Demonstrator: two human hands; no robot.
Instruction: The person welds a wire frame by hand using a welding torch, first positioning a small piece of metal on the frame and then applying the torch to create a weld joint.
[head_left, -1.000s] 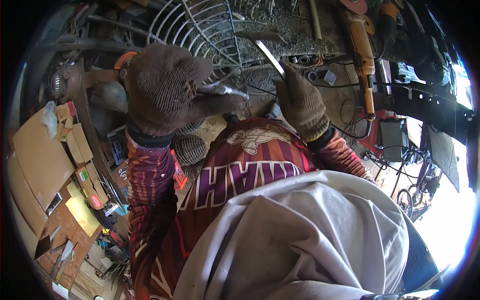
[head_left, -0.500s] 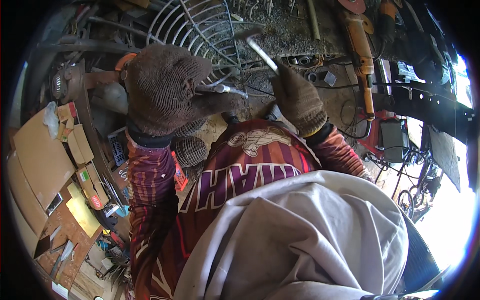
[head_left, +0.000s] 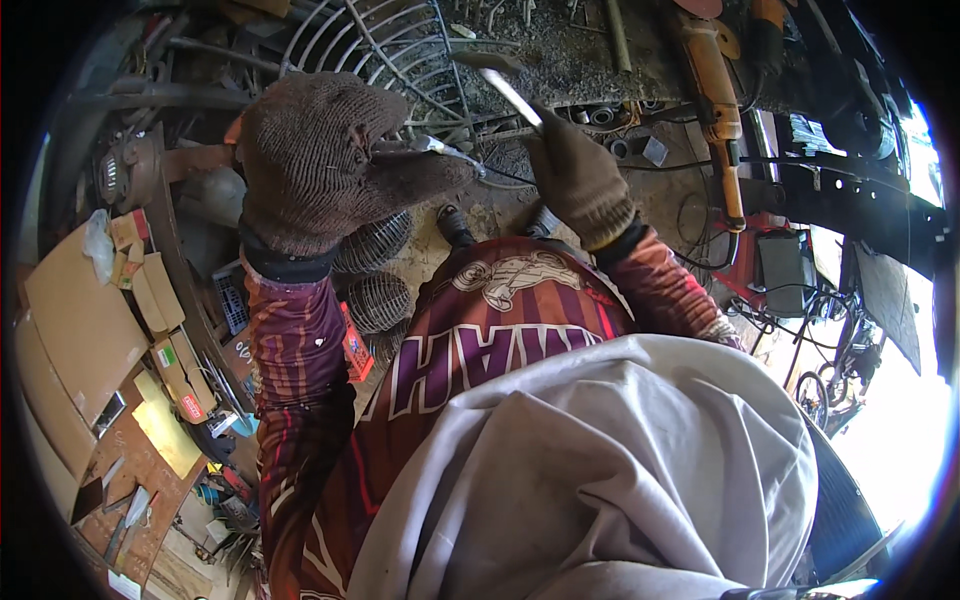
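Observation:
My right hand (head_left: 585, 185), in a brown knitted glove, is closed round the pale handle of a hammer (head_left: 513, 98). The hammer's dark, narrow head points up and to the left, beside a wire grille (head_left: 385, 55) of curved metal rods. My left hand (head_left: 310, 160), in a dirty knitted glove, is raised left of centre with its fingers curled and its thumb stretched right. Between finger and thumb a thin pale metal rod (head_left: 445, 150) sticks out, with its far end bent down; the rest is hidden by the glove. The left hand covers part of the grille.
An orange angle grinder (head_left: 715, 90) lies on the dirty workbench (head_left: 570, 60) at upper right. Round wire coils (head_left: 378, 300) stand below my left wrist. Cardboard (head_left: 85, 320) and boxes lie at left. Cables (head_left: 700, 220) hang at right, and a bicycle (head_left: 812, 395) stands farther off.
Both hands have shifted slightly left and up, the hammer with the right one. The left hand has turned a little, and its rod now sits higher beside the thumb.

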